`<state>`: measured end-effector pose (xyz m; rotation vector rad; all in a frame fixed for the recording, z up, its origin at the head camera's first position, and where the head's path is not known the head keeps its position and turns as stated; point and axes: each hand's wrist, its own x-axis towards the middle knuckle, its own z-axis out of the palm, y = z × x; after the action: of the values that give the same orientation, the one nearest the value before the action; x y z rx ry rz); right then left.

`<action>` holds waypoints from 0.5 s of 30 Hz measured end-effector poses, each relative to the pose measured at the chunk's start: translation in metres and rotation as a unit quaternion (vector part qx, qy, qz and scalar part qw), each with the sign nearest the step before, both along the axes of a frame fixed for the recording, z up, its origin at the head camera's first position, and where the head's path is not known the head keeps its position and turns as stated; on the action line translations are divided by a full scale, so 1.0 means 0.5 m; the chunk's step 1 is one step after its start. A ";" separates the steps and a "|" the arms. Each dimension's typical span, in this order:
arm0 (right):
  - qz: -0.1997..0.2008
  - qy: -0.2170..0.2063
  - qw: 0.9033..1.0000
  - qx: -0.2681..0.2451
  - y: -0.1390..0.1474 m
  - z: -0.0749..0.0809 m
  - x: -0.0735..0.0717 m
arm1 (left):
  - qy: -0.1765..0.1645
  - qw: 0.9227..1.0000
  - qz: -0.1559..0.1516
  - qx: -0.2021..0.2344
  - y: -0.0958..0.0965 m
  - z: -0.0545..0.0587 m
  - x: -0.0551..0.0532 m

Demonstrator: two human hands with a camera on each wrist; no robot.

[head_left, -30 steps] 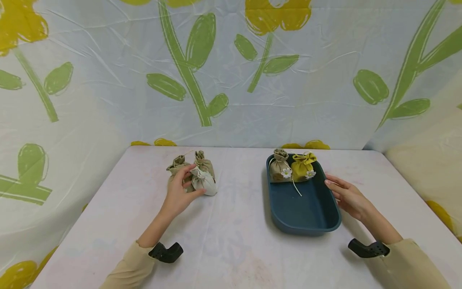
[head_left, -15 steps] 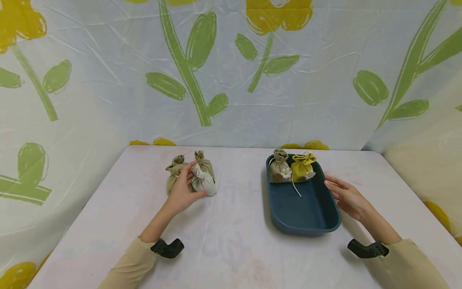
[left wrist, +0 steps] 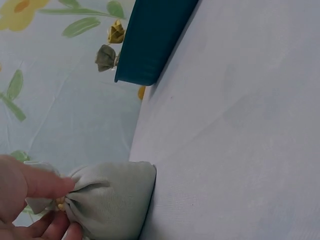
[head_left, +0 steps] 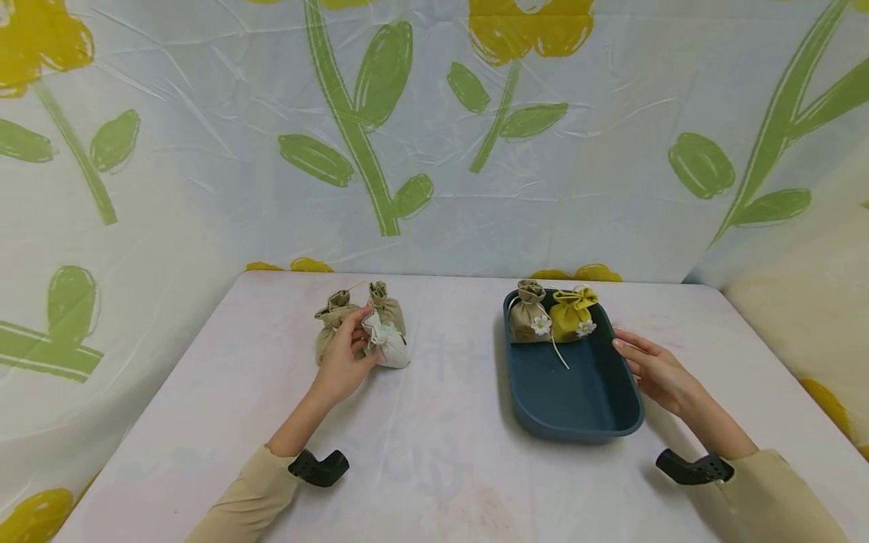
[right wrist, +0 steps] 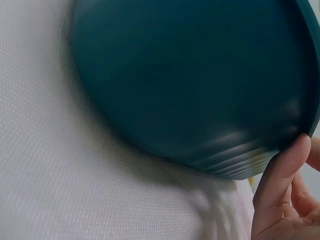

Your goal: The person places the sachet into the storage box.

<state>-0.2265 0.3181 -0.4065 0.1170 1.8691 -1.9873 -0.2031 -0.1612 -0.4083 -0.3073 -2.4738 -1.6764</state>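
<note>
1. Three bags stand grouped on the table (head_left: 441,460): one white bag (head_left: 389,345), one left tan bag (head_left: 329,328) and one rear tan bag (head_left: 387,305).
2. One blue tray (head_left: 573,400) holds two more at its far end: one flowered tan bag (head_left: 526,323) beside one yellow bag (head_left: 567,324).
3. The left hand (head_left: 342,368), arm stretched forward, pinches the white bag's gathered neck between thumb and fingers.
4. The right hand (head_left: 661,377), fingers loosely extended, touches the tray's right side near the rim.
5. Both hands are well apart.

Blue tray (right wrist: 190,75) only partly in right-wrist view
</note>
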 end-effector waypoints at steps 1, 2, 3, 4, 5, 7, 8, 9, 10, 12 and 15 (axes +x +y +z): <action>0.000 -0.001 1.000 -0.004 0.001 0.000 0.000 | 0.003 1.000 0.009 0.000 0.002 -0.001 0.000; 0.000 -0.003 1.000 -0.006 0.001 0.000 0.000 | 0.007 1.000 0.018 0.001 0.004 -0.001 -0.001; 0.000 -0.004 1.000 -0.006 0.002 0.000 -0.001 | 0.009 1.000 0.028 0.002 0.006 0.000 0.000; 0.002 -0.004 1.000 -0.004 0.002 0.000 -0.001 | 0.011 0.999 0.038 0.004 0.008 0.001 0.000; 0.003 -0.005 1.000 -0.002 0.003 -0.001 -0.002 | 0.012 0.999 0.045 0.008 0.011 0.002 0.002; 0.005 -0.006 1.000 0.004 0.004 -0.002 -0.003 | 0.015 0.998 0.060 0.013 0.015 0.005 0.003; 0.006 -0.005 1.000 0.007 0.005 -0.002 -0.004 | 0.016 0.998 0.064 0.017 0.018 0.005 0.003; 0.006 -0.005 1.000 0.010 0.005 -0.002 -0.005 | 0.017 0.997 0.067 0.020 0.020 0.006 0.003; 0.008 -0.005 1.000 0.013 0.006 -0.003 -0.006 | 0.018 0.997 0.068 0.023 0.023 0.006 0.003; 0.008 -0.005 1.000 0.015 0.006 -0.003 -0.007 | 0.019 0.997 0.074 0.027 0.028 0.006 0.004; 0.011 -0.002 1.000 0.019 0.006 -0.004 -0.007 | 0.026 0.996 0.082 0.023 0.035 0.006 0.005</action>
<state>-0.2299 0.3210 -0.4085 0.1097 1.8975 -1.9369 -0.2005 -0.1438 -0.4054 -0.1368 -2.3490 -1.6365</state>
